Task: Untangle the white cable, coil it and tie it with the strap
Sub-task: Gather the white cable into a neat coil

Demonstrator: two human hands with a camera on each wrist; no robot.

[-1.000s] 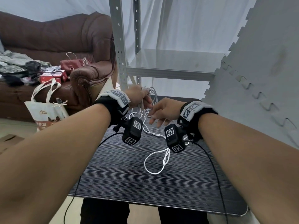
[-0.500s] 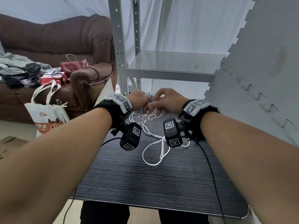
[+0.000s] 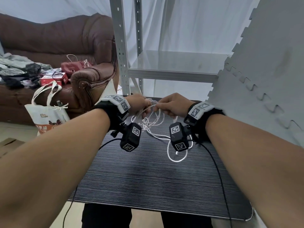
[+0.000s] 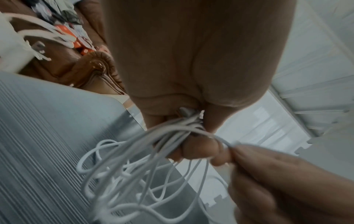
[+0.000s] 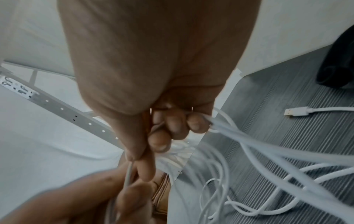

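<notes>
White thin cable (image 3: 148, 120), a round plastic cord in a mess of loops, is up off the dark ribbed tabletop (image 3: 148, 186) at its far edge; both hands meet over it now; a second ago the right hand (image 3: 174, 105) was lower and reaching in open-fingered, and since then it has risen to the bundle and closed on a strand; the trailing loop (image 3: 176, 153) on the tabletop has drifted towards the right edge; my read is that another turn is being fed onto the coil, so coiling is under way and tying is yet to come!

Left hand (image 3: 139, 105) has its fingers curled tight round a gathered bunch of turns; in its wrist view the strands fan out below the fingertips (image 4: 199, 149) and hang in slack loops down to the tabletop; right hand pinches a single strand between thumb and forefinger, just beside the left knuckles, with its other fingers (image 5: 172, 127) curled over more cord running back to the surface; a USB plug end (image 5: 295, 111) lies free on the tabletop near the right edge, well apart from both hands; no strap can be made out in any view; plenty of loose cord is left to gather.
</notes>
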